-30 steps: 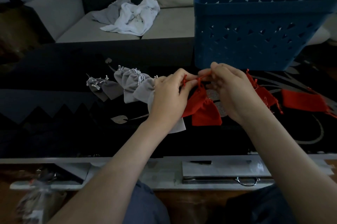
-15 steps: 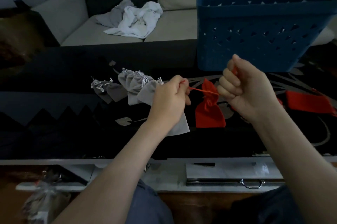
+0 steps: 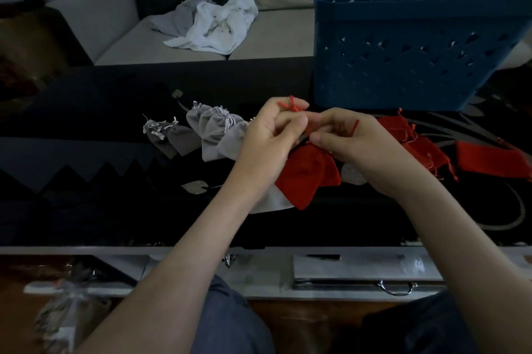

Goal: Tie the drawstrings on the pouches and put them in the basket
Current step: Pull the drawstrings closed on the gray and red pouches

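Observation:
A red pouch [image 3: 309,173] hangs just above the black table between my hands, its neck gathered. My left hand [image 3: 272,134] pinches one red drawstring, whose end sticks up above my fingers. My right hand [image 3: 355,142] pinches the other drawstring, a loop of it showing over my knuckles. The two hands meet over the pouch's neck. Several grey pouches [image 3: 214,132] lie in a row to the left. More red pouches [image 3: 426,149] lie to the right, partly behind my right hand. The blue basket [image 3: 408,45] stands at the back right.
The black glass table [image 3: 86,129] carries a silver leaf pattern. Behind it a grey sofa [image 3: 282,36] holds crumpled white and grey cloths [image 3: 214,25]. Below the table's front edge sits a shelf with a metal-handled tray [image 3: 359,276].
Half a second ago my hands were pulled apart with the drawstring taut between them. They have come back together over the pouch's neck, and the pouch has tilted to the left.

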The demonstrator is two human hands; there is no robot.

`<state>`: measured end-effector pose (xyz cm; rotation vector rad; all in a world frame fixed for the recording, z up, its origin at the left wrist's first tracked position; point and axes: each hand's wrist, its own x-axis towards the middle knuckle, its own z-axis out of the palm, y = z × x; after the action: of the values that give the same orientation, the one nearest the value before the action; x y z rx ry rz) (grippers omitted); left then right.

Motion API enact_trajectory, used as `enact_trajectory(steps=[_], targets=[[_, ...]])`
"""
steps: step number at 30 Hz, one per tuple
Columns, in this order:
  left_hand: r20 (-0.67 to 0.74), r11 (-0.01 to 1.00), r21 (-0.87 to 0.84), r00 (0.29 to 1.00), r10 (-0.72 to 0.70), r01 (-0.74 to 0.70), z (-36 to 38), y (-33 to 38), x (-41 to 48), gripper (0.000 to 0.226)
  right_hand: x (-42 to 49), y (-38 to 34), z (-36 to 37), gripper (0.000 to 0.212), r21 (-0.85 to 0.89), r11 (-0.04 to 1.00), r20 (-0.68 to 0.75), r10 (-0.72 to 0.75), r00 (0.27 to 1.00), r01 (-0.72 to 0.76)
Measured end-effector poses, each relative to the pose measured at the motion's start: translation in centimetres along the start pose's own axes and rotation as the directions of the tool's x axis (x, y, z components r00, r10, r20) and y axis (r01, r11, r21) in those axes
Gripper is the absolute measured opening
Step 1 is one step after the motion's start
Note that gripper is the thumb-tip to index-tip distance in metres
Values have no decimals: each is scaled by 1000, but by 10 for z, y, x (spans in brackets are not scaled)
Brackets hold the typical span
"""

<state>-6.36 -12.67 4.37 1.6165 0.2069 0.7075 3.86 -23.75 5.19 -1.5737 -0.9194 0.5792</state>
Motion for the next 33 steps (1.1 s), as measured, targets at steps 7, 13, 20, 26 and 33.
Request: enact_trajectory(steps=[7, 13, 20, 26, 33], targets=[[-6, 947, 293, 990, 138, -130, -2, -9, 5, 44, -2, -1, 2, 22, 127, 992, 38, 20, 999, -25], [-16, 919, 367, 987, 163, -146, -5, -13, 6, 48, -4, -2, 5, 36, 210, 975, 39, 67, 997, -74], [174, 906, 421, 984, -40, -37, -9, -16, 6, 13, -4, -4, 1, 42, 368, 927, -3, 82, 997, -75], [35, 941, 336, 998, -49, 34, -8, -12, 7, 21, -3, -1, 2, 35, 331, 943, -4, 44, 999, -40], [36, 915, 404, 999, -26, 9, -4, -12, 4, 19, -1, 5, 8, 19, 74, 996, -63, -45, 997, 49]])
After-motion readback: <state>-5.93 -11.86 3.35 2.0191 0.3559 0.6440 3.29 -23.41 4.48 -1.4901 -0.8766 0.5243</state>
